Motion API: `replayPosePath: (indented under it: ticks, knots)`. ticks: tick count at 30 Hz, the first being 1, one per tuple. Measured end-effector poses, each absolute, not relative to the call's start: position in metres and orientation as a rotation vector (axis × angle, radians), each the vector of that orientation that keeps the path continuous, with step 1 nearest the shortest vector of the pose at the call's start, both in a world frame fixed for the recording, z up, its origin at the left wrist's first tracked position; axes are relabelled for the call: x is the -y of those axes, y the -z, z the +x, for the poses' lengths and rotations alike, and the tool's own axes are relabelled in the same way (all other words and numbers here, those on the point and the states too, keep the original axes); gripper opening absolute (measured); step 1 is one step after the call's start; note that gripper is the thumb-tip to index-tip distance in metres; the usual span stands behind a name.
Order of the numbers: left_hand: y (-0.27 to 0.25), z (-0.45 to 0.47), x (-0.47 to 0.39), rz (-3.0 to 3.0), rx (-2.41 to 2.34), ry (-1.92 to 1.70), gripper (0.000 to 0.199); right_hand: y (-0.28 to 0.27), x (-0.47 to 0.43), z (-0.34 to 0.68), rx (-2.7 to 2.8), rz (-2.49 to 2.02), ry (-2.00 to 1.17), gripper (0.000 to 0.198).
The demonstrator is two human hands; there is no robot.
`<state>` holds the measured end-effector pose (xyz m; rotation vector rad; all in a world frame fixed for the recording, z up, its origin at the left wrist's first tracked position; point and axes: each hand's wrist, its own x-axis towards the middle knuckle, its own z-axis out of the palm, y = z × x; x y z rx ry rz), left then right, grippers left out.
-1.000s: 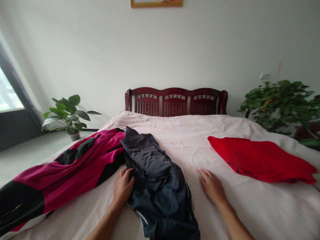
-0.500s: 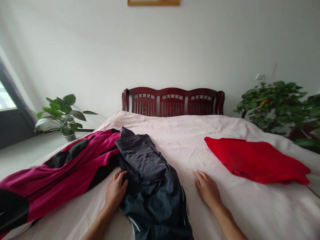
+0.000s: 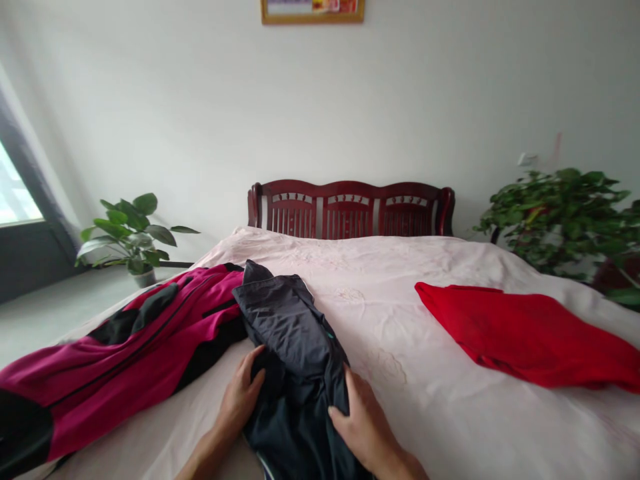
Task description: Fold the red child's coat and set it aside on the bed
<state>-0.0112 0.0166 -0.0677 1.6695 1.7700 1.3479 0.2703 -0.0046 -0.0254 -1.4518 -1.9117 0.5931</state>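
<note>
A dark navy garment [image 3: 300,393] with white piping lies lengthwise in front of me, its far part showing a greyer side folded over. Which kind of garment it is, I cannot tell. At its left edge, my left hand [image 3: 243,390] grips the cloth between thumb and fingers. My right hand [image 3: 367,417] holds the opposite edge, thumb on top and fingertips partly hidden by the fabric. Left of it is spread a magenta and black zip jacket [image 3: 135,353], touching the navy cloth at its far end. A folded red garment [image 3: 530,333] rests apart on the right.
Everything lies on a bed with a pale pink sheet [image 3: 390,320]. Beyond it stands a dark red wooden headboard [image 3: 350,207] against the wall. Potted plants are on both sides, one at the left [image 3: 130,230] and a bushy one [image 3: 560,213] at the right.
My right hand has moved left from the bare sheet onto the navy garment's right edge. My left hand has stayed at its left edge. The view has tilted slightly upward.
</note>
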Motion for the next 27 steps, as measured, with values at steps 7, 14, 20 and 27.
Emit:
replayPosePath:
  ticks: [7, 14, 20, 27]
  knots:
    - [0.048, -0.035, -0.025, 2.073, -1.847, -1.051, 0.041, 0.003, -0.05, 0.34, 2.018, -1.39, -0.534, 0.068]
    - [0.024, -0.11, -0.066, 2.867, -2.159, -0.374, 0.044, 0.019, -0.091, 0.439, 2.058, -1.647, -0.447, 0.067]
    - [0.032, -0.147, -0.112, 2.577, -2.466, -0.167, 0.057, 0.037, -0.088, 0.444, 2.066, -1.657, -0.362, 0.068]
    - [0.031, -0.148, -0.139, 2.337, -2.664, -0.077, 0.063, 0.04, -0.089, 0.447, 2.066, -1.691, -0.369, 0.061]
